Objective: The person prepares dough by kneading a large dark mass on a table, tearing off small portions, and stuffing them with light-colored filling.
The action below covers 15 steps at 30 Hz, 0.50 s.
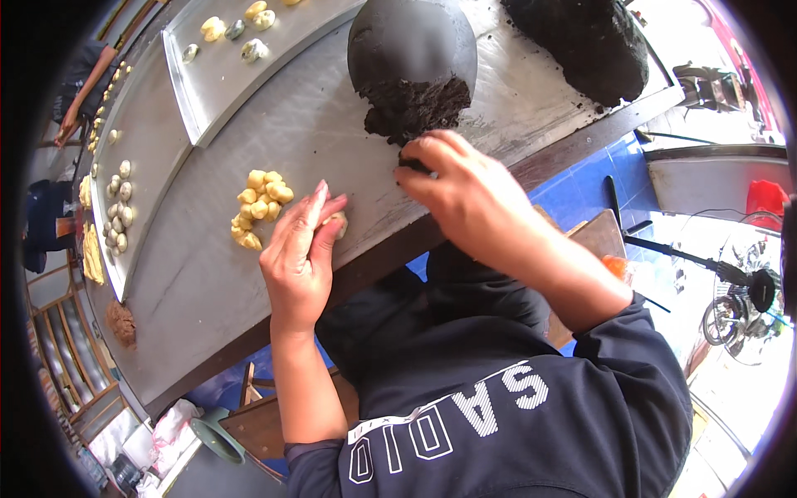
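Your left hand [299, 253] rests edge-down on the steel worktable [249, 166], fingers pressed together and curled over a small pale dough ball [336, 222] — seemingly to keep it from rolling while the other hand works. Just left of it lies a cluster of yellow dough pieces [259, 207], heaped close, probably for easy reach.

Your right hand [465, 195] reaches forward to the broken edge of a large dome of black paste [411, 58]. Its fingertips pinch a small dark bit of that paste [413, 164], which sits at the crumbly base of the dome, touching the table. A second dark mound [594, 41] stands well apart at the far right.

2 shallow metal trays hold finished work: the far tray [249, 83] carries a few yellow and grey-tinged balls, spaced apart; the long tray on the left [137, 166] holds pale balls in loose rows. Beyond it, another person's arm [83, 91] shows at the rim.
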Motion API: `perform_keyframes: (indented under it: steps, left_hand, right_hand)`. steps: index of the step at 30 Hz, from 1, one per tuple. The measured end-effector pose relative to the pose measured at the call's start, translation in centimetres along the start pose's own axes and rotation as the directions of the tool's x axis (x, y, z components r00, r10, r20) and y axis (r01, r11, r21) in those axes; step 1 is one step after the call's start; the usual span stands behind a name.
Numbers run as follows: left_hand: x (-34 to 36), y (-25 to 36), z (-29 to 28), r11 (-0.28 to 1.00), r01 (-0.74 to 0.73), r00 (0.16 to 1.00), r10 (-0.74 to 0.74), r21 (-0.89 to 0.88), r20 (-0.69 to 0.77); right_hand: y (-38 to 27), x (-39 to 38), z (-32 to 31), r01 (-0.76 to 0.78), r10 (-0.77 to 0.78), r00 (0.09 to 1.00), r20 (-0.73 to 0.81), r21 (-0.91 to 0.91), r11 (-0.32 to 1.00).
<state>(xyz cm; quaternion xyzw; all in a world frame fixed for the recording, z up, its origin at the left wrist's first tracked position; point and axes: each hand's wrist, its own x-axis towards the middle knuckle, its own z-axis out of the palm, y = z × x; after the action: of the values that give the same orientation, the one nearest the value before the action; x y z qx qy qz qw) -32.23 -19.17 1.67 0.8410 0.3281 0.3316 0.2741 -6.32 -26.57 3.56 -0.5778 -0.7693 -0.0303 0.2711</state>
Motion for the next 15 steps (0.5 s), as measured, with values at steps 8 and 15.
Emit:
perform_keyframes:
  steps: [8,15]
  left_hand:
    - [-0.4,-1.2,-3.1,0.992,0.068,0.961,-0.037,-0.103,0.275]
    - [-2.7,-0.6,-1.4,0.901,0.318,0.947,-0.291,-0.294,0.133]
  right_hand:
    - [1.8,1.6,1.0,-0.029,0.030,0.998,0.056,-0.024,0.999]
    - [1.4,2.0,1.0,0.061,-0.083,0.992,0.092,0.228,0.972]
